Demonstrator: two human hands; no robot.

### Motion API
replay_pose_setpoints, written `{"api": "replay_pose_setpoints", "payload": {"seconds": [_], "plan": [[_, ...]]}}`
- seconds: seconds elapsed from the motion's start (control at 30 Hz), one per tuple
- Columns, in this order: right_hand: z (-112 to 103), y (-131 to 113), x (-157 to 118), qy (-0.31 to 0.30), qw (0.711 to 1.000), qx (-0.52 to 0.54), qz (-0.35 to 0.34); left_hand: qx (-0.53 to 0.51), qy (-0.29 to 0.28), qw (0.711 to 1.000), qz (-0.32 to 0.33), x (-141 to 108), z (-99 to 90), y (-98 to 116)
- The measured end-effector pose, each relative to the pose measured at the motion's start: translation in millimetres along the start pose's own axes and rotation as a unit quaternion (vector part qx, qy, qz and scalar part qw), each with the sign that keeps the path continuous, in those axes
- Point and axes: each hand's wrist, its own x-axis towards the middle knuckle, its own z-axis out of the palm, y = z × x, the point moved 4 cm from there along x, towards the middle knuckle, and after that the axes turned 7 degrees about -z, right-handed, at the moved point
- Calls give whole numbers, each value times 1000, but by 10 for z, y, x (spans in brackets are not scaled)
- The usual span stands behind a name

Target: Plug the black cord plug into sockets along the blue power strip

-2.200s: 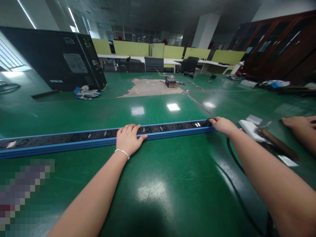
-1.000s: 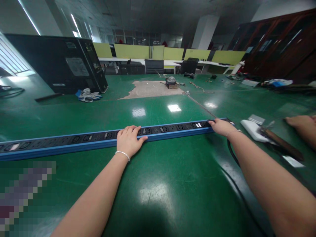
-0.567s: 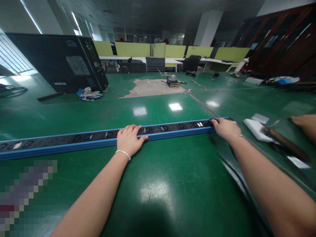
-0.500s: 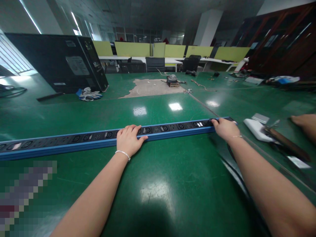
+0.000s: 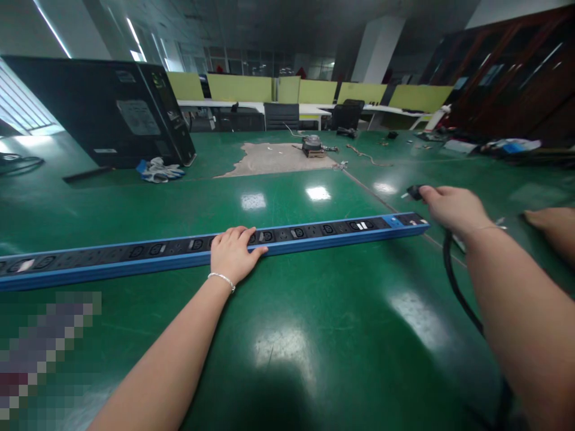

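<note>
A long blue power strip (image 5: 305,240) with black sockets lies across the green table (image 5: 314,311), reaching past the left edge of the picture. My left hand (image 5: 234,254) is wrapped over its middle, fingers on the far side and thumb on top. Beyond the strip's right end, my right hand (image 5: 451,206) is raised above the table, closed on a black plug (image 5: 414,192) whose metal prongs point left. From that hand a thick black cable (image 5: 458,293) hangs down beside my forearm.
A black cabinet (image 5: 108,114) stands at the back left, with gloves (image 5: 159,170) beside it. A small metal device (image 5: 312,145) sits farther back. At the right edge another person's hand (image 5: 550,227) rests low. Various items lie at the far right.
My right hand has come off the strip's right end and moved up and right with the plug, uncovering a blue section. My left hand has stayed on the strip.
</note>
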Motion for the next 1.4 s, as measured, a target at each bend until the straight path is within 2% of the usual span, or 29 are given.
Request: {"api": "replay_pose_setpoints", "payload": {"seconds": [0.1,0.3,0.4,0.5,0.67,1.03,1.17,1.3,1.4], "plan": [[93,-219,-80,-119,991,28,-58,-1,5,1000,4,0,-7,1],[582,-641,-294,-134,980,15,-149,1,3,1000,7,-5,-3,-2],[731,-776,-374,-147,971,8,-190,-1,1,1000,6,-8,4,-5],[759,-851,-419,-144,968,-3,-204,-5,1,1000,6,-8,6,-6],[753,-932,-428,-150,970,-26,-191,-10,-5,1000,6,-4,-11,2],[883,-1138,-450,-214,954,-100,-186,-6,-2,1000,2,-9,-7,1],[941,-1146,-477,-231,944,-111,-207,-9,1,1000,7,-11,-8,0],[970,-1089,-476,-211,958,-90,-173,-10,-3,1000,6,-13,-15,1],[992,-1101,-471,-223,954,-90,-179,-12,-7,1000,7,-13,-15,3]]}}
